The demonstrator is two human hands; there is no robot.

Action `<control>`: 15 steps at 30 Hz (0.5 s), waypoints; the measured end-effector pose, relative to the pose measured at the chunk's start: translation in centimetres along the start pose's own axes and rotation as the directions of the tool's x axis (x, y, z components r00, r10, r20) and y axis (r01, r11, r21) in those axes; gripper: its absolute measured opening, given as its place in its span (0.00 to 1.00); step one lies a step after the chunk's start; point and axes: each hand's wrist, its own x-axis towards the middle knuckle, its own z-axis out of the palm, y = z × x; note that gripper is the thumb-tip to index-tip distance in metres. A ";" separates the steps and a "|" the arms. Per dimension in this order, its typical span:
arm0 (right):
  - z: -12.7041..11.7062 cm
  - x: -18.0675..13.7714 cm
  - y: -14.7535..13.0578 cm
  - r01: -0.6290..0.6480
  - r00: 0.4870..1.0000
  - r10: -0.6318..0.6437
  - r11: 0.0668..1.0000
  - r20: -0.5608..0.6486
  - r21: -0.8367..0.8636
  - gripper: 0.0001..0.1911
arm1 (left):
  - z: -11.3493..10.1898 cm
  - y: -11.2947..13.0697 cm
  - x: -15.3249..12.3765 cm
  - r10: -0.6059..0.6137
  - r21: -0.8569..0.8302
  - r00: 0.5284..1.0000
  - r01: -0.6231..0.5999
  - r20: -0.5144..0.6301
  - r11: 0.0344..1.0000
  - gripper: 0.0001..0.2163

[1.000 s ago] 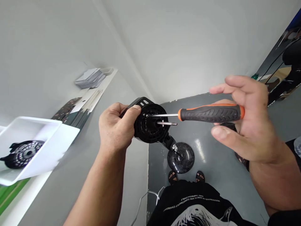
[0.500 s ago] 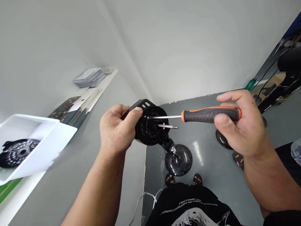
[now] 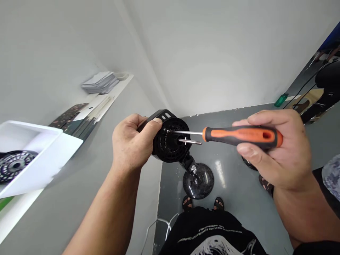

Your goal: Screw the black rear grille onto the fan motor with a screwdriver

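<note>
Driving a screw into motor housing (image 3: 170,140): left hand (image 3: 130,143) clamped around housing above round base (image 3: 198,180), right hand (image 3: 276,148) pinching screwdriver (image 3: 239,136), tip seated on housing face; next needs steady axial twist.

1. A small assembly or repair workshop is suggested, rather than a home or an office.
2. Bare pale walls (image 3: 212,53) and a glossy grey painted floor (image 3: 239,184) are seen, as in a plain industrial room.
3. A white plastic bin (image 3: 39,156) is set on a work surface at the left, and a black vented fan part (image 3: 13,164) is kept in it.
4. Stacked flat white packs (image 3: 99,82) and dark printed sheets (image 3: 67,115) are laid along a ledge by the wall.
5. A black round fan base (image 3: 199,180) is stood on the floor.
6. An orange-and-black screwdriver (image 3: 239,136) is in use on a black fan motor housing (image 3: 170,140).
</note>
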 end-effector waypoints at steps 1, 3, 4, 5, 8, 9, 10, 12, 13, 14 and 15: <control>0.1 0.0 0.0 -0.028 0.999 0.027 0.999 -0.026 -0.030 0.11 | 0.0 -0.1 0.0 0.001 -0.004 1.000 -0.001 0.000 1.000 0.13; 0.1 0.0 0.1 -0.084 0.996 0.083 0.996 -0.027 -0.010 0.12 | 0.0 -0.1 0.0 0.007 -0.010 1.000 -0.007 -0.002 1.000 0.13; 0.1 -0.1 0.1 -0.109 0.994 0.109 0.994 0.007 0.028 0.15 | 0.0 -0.1 0.0 0.010 -0.011 1.000 -0.010 -0.003 1.000 0.13; 0.0 -0.1 0.1 -0.113 0.993 0.110 0.991 0.042 0.071 0.20 | 0.0 0.0 0.0 0.011 -0.011 1.000 -0.011 -0.004 1.000 0.12; -0.2 -0.3 0.1 -0.050 0.996 0.043 0.995 0.078 0.087 0.25 | 0.0 0.4 -0.1 -0.003 -0.010 1.000 0.003 -0.010 1.000 0.11; -0.2 -0.3 0.2 -0.041 0.997 0.038 0.998 0.062 0.050 0.20 | 0.0 0.6 -0.1 -0.008 -0.009 1.000 0.008 -0.012 1.000 0.11; -0.3 -0.4 0.2 -0.043 0.998 0.042 0.999 0.052 0.018 0.17 | 0.0 0.7 -0.2 -0.012 -0.008 1.000 0.012 -0.013 1.000 0.11; -0.3 -0.6 0.4 -0.092 0.994 0.091 0.996 0.058 0.008 0.18 | 0.0 0.7 -0.2 -0.018 -0.004 1.000 0.018 -0.012 1.000 0.11; -0.3 -0.6 0.4 -0.109 0.992 0.106 0.993 0.070 0.038 0.22 | 0.0 0.7 -0.1 -0.020 -0.002 1.000 0.020 -0.008 1.000 0.11; -0.3 -0.7 0.4 -0.097 0.992 0.089 0.992 0.091 0.079 0.27 | 0.0 0.6 -0.1 -0.022 -0.002 1.000 0.022 -0.006 1.000 0.11; -0.3 -0.7 0.4 -0.066 0.992 0.054 0.992 0.113 0.109 0.31 | 0.0 0.5 -0.1 -0.023 -0.003 1.000 0.023 -0.006 1.000 0.11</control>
